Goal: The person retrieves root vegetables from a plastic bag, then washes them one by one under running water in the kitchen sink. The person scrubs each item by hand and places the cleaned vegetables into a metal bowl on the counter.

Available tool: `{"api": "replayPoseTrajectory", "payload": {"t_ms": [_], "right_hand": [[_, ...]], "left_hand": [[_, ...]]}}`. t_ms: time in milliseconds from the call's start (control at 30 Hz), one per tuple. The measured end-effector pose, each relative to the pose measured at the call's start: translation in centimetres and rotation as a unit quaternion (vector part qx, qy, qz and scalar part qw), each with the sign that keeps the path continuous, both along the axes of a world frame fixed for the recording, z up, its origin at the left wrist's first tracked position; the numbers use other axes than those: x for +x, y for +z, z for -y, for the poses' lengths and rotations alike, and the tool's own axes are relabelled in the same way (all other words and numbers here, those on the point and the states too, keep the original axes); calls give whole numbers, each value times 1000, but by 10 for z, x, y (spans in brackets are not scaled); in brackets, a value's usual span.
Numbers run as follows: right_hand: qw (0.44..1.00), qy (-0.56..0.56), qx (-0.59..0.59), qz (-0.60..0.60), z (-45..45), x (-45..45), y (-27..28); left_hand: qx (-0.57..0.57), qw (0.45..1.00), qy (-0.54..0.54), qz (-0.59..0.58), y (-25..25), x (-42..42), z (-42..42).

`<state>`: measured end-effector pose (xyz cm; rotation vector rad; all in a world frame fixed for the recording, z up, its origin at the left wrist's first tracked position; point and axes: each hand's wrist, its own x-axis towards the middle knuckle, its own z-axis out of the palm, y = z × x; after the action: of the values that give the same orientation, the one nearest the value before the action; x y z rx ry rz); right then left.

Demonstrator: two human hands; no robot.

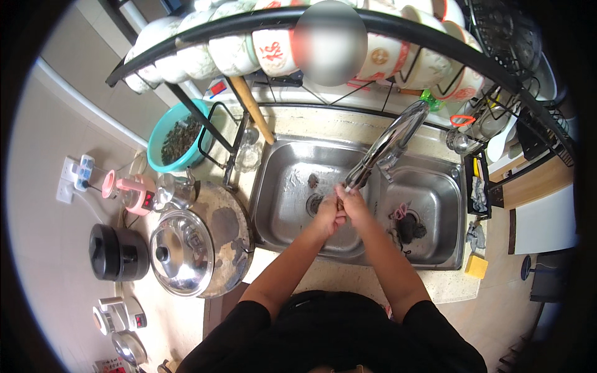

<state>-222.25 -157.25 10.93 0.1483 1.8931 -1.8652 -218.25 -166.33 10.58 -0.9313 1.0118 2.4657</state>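
My left hand (328, 217) and my right hand (353, 203) meet over the left bowl of a stainless-steel double sink (284, 219). Their fingers are curled together around a small brown piece (340, 204), mostly hidden by them. The spout of a chrome faucet (371, 161) comes down right at my right fingertips. Another small brown lump (313, 180) lies on the bowl's floor, just above the drain (315, 204). What exactly the pieces are, I cannot tell.
Overhead, a black dish rack (233, 25) holds several bowls. At left stand a teal basin (156, 149) of dark brown pieces, a round wooden board (228, 261) and a steel lid (182, 275). Pink-handled scissors (401, 211) lie in the right bowl; a yellow sponge (476, 266) sits at the counter's corner.
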Motion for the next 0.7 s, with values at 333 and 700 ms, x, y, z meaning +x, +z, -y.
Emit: {"api": "replayPoseTrajectory", "payload": {"t_ms": [333, 700], "right_hand": [[977, -131, -20, 165, 4, 0, -7], [953, -12, -268, 138, -12, 9, 7]], "left_hand": [[-42, 997, -55, 17, 3, 14, -12], [27, 997, -65, -29, 6, 13, 6]]}}
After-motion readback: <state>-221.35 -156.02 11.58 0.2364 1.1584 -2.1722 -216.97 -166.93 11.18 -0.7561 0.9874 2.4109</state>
